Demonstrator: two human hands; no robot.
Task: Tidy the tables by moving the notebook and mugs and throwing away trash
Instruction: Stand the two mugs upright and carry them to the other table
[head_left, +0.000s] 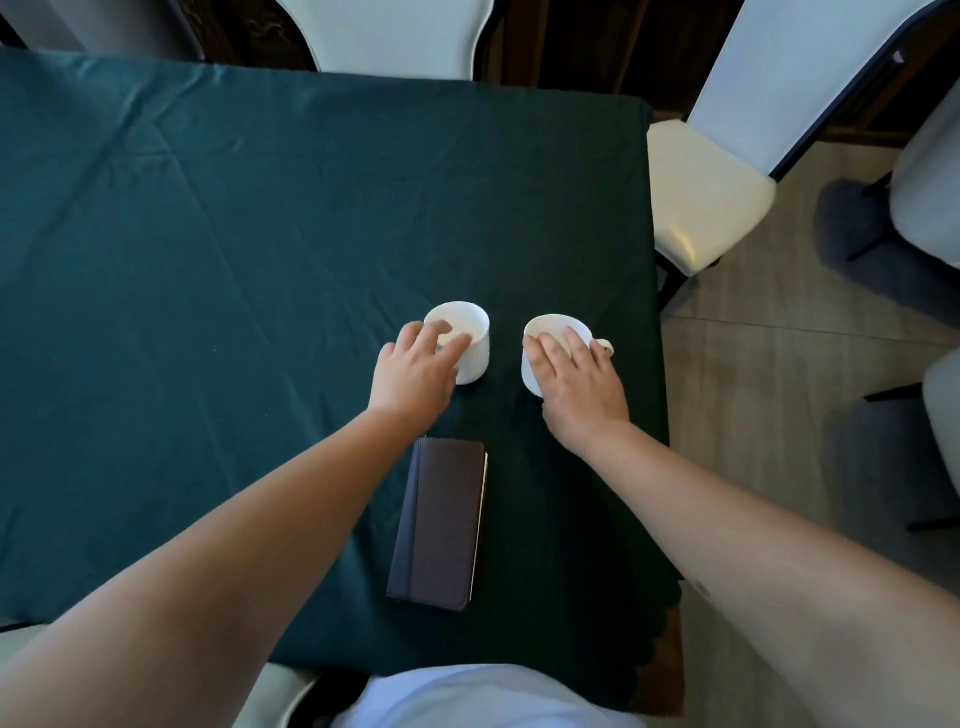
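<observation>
Both hands reach forward over the green tablecloth (208, 234), each laid over the top of a white mug. Nearest the viewer, between the two forearms, a dark notebook (439, 525) lies flat and closed on the cloth, its long side running toward 12 o'clock, its page edge on the right; neither hand touches it. From the notebook, the left hand (415, 371) sits at about 11 o'clock. Its fingers are spread and loosely curled, draped over the near rim of the left mug (470, 338), fingertips dipping into the mouth; whether they actually grip the rim cannot be told. At about 1 o'clock from the notebook, the right hand (579, 387) lies palm down across the right mug (543, 332), fingers fairly straight and spread over the opening, covering much of its near side. That mug's handle (605, 347) pokes out toward 3 o'clock, just beside the fingers. Both mugs stand upright, apart from each other. Farther off, white chairs (711, 197) stand at 12 and 2 o'clock.
</observation>
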